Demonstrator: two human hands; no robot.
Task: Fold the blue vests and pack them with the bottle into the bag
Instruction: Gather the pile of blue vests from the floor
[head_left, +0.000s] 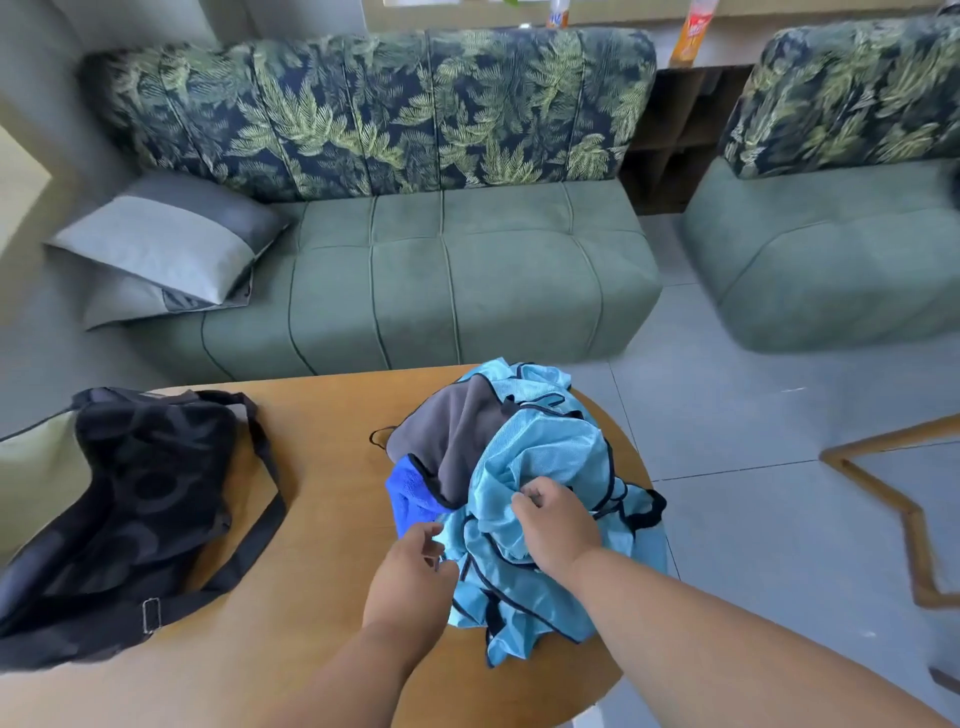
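Blue vests (540, 457) sit in a crumpled heap w/ grey and dark-blue cloth on the table (322, 499), none folded yet. Right hand (556, 525) and left hand (415, 571) each pinch mesh w/ curled fingers. Bag (135, 499) lies apart at left, apparently unpacked; no bottle seen on the table, so nearly everything's left.

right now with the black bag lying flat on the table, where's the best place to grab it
Probably the strap: it loops clear of the black bag along its right side, lying loose on the table. Come from the right with the left hand, the nearer one. The bag's body lies flat and limp, with little to grip.
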